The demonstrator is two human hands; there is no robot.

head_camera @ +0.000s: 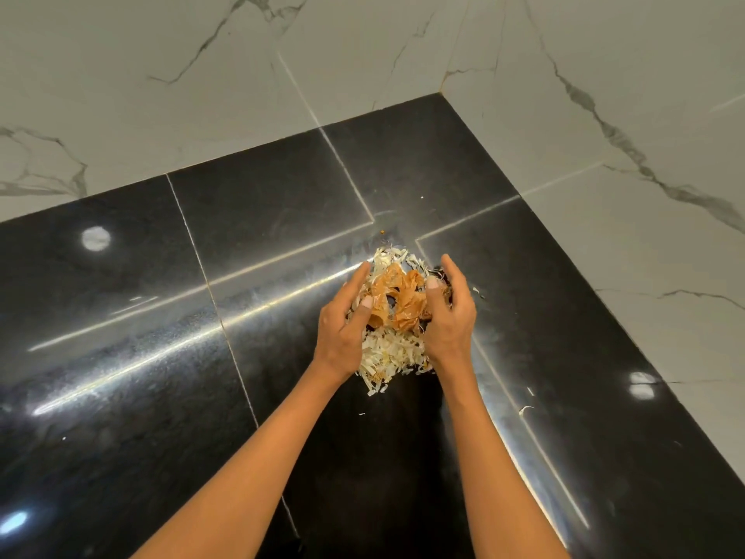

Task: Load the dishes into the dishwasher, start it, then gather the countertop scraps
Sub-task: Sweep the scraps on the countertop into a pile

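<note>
One head-worn camera looks forward and steeply down from close above the black counter, facing the marble wall corner at about one o'clock.

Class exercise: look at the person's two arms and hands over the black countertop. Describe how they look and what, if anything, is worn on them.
Both forearms are bare as far as the frame shows: no sleeves in view. The left hand and the right hand wear no gloves, and no rings, watch or bracelets are visible on the fingers or wrists. The thumbnails look short and unpainted.
</note>
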